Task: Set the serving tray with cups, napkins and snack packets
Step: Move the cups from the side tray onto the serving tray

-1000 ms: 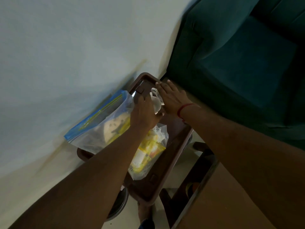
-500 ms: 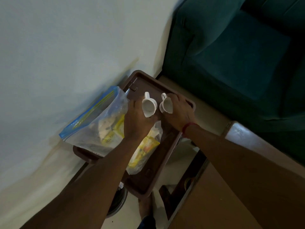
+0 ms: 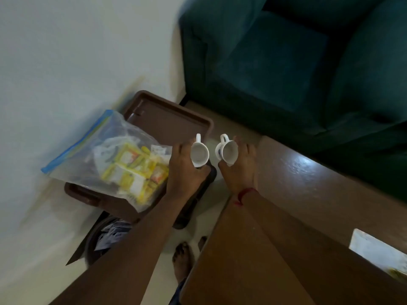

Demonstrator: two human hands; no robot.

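Snack bag (image 3: 119,159): it is lying on the tray (image 3: 167,119), on the side near the wall.
Left hand (image 3: 185,172): I am gripping a white cup (image 3: 199,154) above the tray's right edge.
Right hand (image 3: 239,166): I am gripping a second cup (image 3: 228,150), just right of the tray.
Progress: I judge only the snacks are placed; cups are not set, and I am seeing no napkins.

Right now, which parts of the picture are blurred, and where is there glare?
Head view: the zip bag and wall edge smear with motion blur; both cups stay fairly sharp; glare spot on the wooden table; dim overall.
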